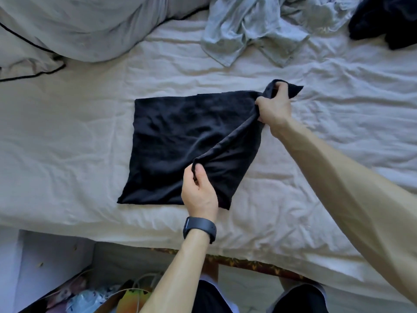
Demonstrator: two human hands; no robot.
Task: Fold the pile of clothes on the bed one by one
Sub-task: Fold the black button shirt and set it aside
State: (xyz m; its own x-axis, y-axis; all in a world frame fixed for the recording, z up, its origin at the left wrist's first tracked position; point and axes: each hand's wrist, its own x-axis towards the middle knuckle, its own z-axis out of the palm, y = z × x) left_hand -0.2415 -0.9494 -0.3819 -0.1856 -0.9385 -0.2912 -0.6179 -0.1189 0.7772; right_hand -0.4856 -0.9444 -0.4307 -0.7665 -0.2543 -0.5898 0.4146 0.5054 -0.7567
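Note:
A black garment (180, 141) lies partly folded into a rough square on the white bed sheet (79, 154). My left hand (198, 190), with a dark watch on the wrist, pinches the garment's right edge near the front. My right hand (274, 107) grips the same edge at the far right corner, and a bunched bit of cloth sticks out past the fingers. Between the two hands the edge is lifted off the sheet as a taut ridge. A crumpled light grey garment (252, 30) and a dark garment (388, 21) lie at the back of the bed.
A grey pillow or duvet with black piping (67, 30) fills the back left. The bed's front edge (248, 263) runs below my hands. Bags and clutter (94, 297) sit on the floor at the lower left.

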